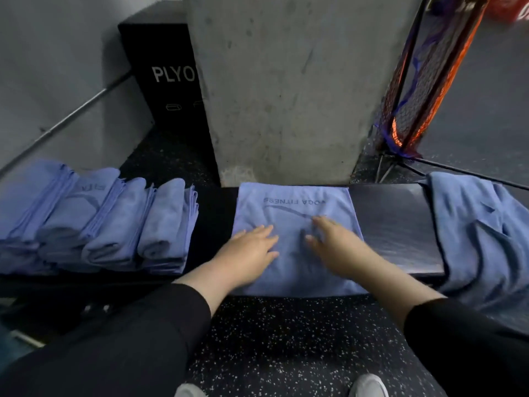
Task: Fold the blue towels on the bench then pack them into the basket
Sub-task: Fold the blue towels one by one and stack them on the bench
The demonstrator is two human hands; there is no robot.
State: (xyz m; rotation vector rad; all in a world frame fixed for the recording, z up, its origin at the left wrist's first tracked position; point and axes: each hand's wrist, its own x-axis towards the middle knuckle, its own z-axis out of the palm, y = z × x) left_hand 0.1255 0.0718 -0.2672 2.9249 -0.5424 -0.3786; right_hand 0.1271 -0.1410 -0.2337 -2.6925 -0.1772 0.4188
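We were in the folding step, with one blue towel spread flat across the middle of the bench, its printed logo facing away from us. Our left hand lay palm-down on the towel's near left part with fingers straight and slightly spread, and our right hand lay beside it on the right part, likewise flat and gripping nothing; the two hands were close but not touching, and the right one was a little blurred. We judged this to be smoothing before the next fold. To our left a row of folded towels leaned against one another on the bench, and to our right an unfolded towel was draped over the bench end. The next move would call for pinching one edge or a pair of corners and bringing it over squarely to meet the opposite edge. No basket was in view, so packing looked some way off.
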